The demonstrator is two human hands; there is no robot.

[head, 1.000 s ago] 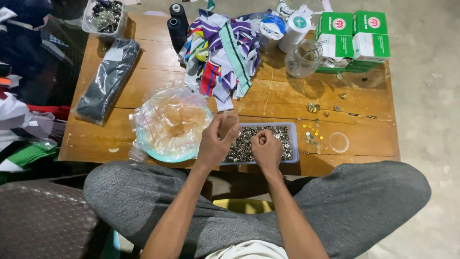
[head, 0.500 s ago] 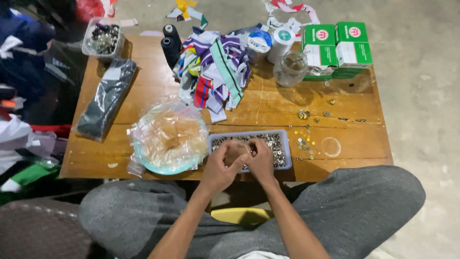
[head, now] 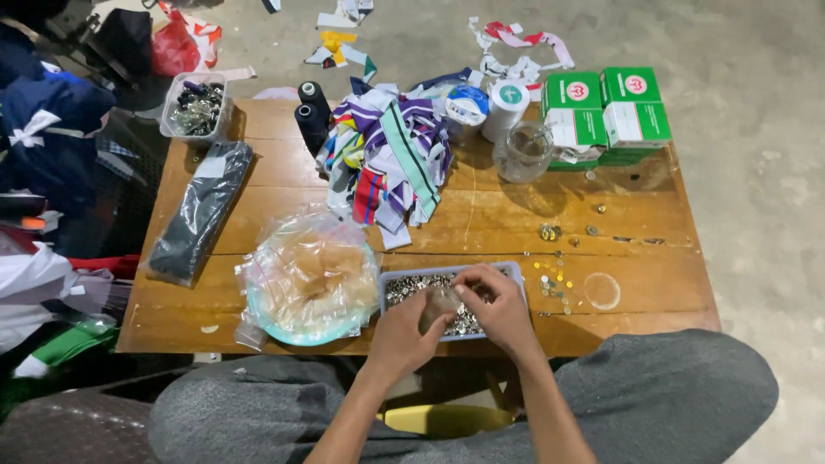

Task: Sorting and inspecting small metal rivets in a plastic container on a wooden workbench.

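Both hands now together over the shallow grey tray of small metal pieces [head: 404, 288] at the near table edge, having drawn closer since a moment ago. Left hand [head: 411, 331] cupped around a small crumpled clear plastic bag [head: 440, 302], right hand [head: 491, 302] pinching at its top. To the left, round plate wrapped in clear plastic [head: 308, 279]; farther off, heap of striped fabric strips [head: 391, 155].
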